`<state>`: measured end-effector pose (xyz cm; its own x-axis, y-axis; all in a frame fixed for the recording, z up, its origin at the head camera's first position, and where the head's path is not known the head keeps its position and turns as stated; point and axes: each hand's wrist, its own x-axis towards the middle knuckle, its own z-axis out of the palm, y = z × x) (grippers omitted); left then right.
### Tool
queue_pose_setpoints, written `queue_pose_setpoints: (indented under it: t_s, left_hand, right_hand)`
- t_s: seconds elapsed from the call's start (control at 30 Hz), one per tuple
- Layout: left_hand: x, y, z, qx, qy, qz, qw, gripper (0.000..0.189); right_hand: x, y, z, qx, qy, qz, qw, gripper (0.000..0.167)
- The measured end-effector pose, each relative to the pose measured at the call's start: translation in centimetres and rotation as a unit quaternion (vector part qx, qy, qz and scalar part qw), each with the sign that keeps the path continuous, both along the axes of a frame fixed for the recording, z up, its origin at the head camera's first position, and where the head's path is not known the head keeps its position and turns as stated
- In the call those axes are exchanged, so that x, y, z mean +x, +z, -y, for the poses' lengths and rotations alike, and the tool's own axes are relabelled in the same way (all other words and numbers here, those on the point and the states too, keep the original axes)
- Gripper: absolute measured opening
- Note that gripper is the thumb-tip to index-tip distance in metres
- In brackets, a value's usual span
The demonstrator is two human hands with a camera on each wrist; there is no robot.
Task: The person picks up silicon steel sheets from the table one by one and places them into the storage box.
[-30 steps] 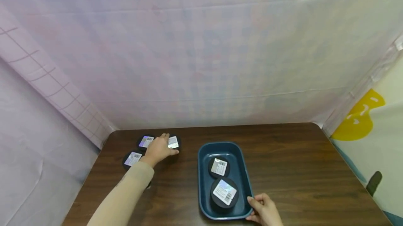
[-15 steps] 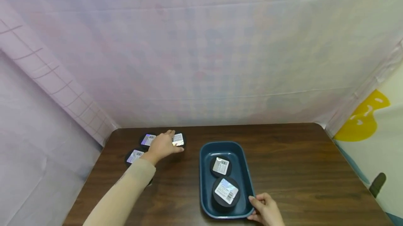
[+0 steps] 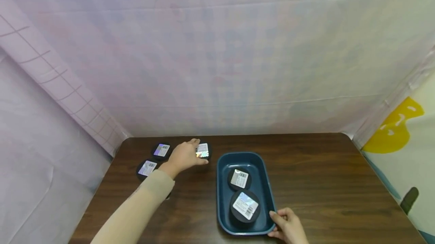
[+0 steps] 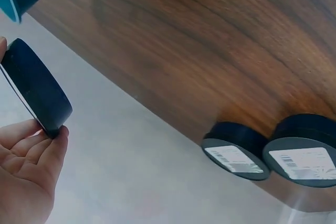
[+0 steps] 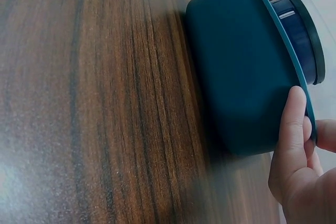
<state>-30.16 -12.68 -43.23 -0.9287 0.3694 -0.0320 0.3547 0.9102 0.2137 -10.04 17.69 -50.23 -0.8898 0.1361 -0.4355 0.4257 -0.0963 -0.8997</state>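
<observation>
The left hand [image 3: 184, 157], gripping 1 black container [image 3: 203, 150], has moved nearer the tray [image 3: 222, 198] the right hand [image 3: 289, 226] pinches.

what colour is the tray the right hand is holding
The tray is dark teal-blue; head view best.

That's a long cream sleeve [image 3: 130, 213] on the left, plain and fairly snug, with a cuff [image 3: 159, 186] a shade duller, ending just short of the left hand [image 3: 184, 156], which is bare. I can make out a bare right hand [image 3: 289, 226] too, though whatever covers that arm is out of sight.
</observation>
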Motion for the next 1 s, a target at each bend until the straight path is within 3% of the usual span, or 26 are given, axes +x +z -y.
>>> queue_pose_setpoints:
  t_s: [0.43,0.67,1.0]
  left_hand:
    - [0.9,1.4,-1.8,0.007,-0.024,0.005,0.9997,0.092]
    - [1.0,1.4,-2.9,0.009,-0.051,-0.001,0.9987,0.091]
    - [1.2,1.5,-4.3,0.018,-0.065,0.000,0.9977,0.090]
  right_hand:
    - [0.0,-0.1,0.1,0.004,0.000,0.001,1.0000,0.023]
    - [0.0,-0.2,0.0,0.004,0.002,-0.003,1.0000,0.021]
    - [0.1,-0.1,0.1,-0.004,-0.003,0.001,1.0000,0.018]
